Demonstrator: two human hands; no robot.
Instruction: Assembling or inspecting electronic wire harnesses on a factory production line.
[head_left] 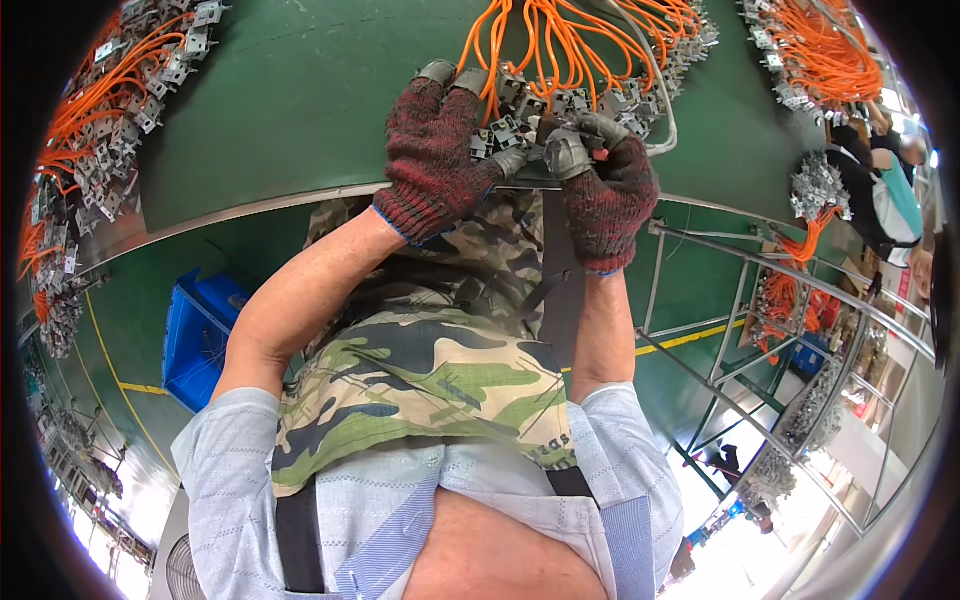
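Green table [300, 90] fills the upper part of your view, its metal-edged rim curving just below your hands, and at that near edge lies the bundle of orange wires [560, 40] ending in small grey metal terminals [515, 125]. Your left hand [435, 150], in a dark red knit glove with grey fingertips, lies flat over the terminals with its fingers stretched out and close together, the thumb reaching toward the other hand. Your right hand [605, 185], gloved the same way, is curled with thumb and fingers closed on something small among the terminals; it may be a single terminal, though the glove hides most of it. Both hands nearly touch above your camouflage apron [420, 370]. Further heaps of orange wire harnesses [95, 110] sit at the table's left and at its right end [820, 50]. A blue crate [195, 335] stands on the green floor to your left, a metal rack [780, 330] to your right, and another person [880, 200] works beyond it.
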